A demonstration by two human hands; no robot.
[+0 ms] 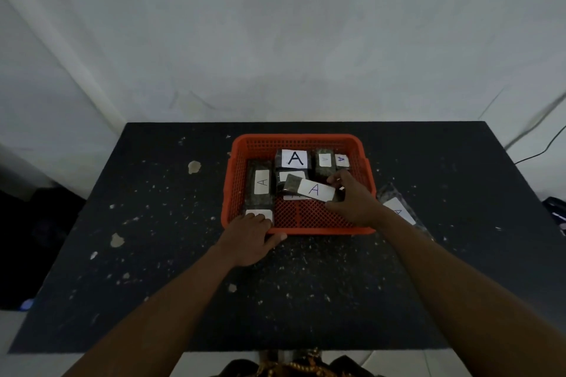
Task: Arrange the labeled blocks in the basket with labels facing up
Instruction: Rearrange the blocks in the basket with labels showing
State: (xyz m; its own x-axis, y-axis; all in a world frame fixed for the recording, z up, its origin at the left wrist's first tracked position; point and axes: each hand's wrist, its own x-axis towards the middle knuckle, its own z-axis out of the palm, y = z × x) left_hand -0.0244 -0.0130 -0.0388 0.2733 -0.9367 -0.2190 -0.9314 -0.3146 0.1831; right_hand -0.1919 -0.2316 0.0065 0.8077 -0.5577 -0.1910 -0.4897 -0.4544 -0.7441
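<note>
Several labeled blocks lay inside the orange basket, one more on the bench just right of it. The right hand pinched a long wrapped block by its end, label up, over the basket's middle. It looked stiff, slick-wrapped; ends suit holding. The left hand clasped the basket's near rim.

A perforated orange plastic basket is seen on a matt dark table, rough and chipped. Blocks are wrapped in glossy film, labelled with white paper.
</note>
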